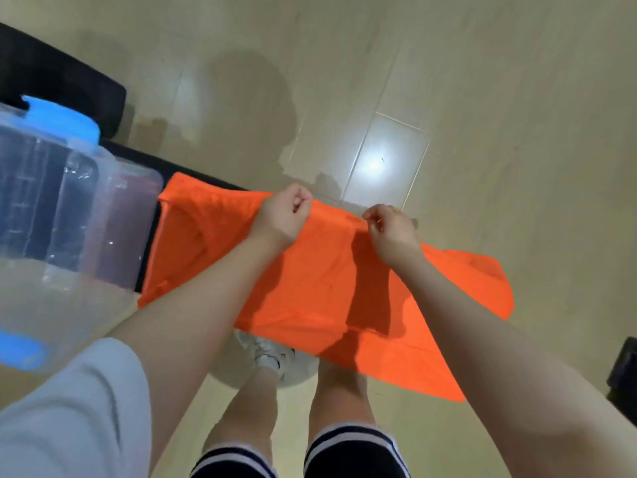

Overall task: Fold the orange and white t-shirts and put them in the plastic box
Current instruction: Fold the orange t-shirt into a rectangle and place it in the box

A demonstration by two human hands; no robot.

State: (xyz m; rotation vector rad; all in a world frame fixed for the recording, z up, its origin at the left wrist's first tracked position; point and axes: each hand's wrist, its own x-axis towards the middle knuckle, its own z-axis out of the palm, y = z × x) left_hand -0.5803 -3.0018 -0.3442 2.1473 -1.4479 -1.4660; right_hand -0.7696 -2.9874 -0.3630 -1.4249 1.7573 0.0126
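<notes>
The orange t-shirt (310, 291) hangs spread out in front of me, above the floor. My left hand (282, 217) grips its top edge with curled fingers. My right hand (391, 232) pinches the same edge a little to the right. The shirt's left part drapes over a dark surface beside the clear plastic box (79, 215), which has blue handles and stands at the left. No white t-shirt is in view.
A black surface (58, 81) lies at the upper left behind the box. Beige floor tiles (482, 132) fill the background. My legs and a white shoe (269, 353) show below the shirt. A dark object (624, 377) sits at the right edge.
</notes>
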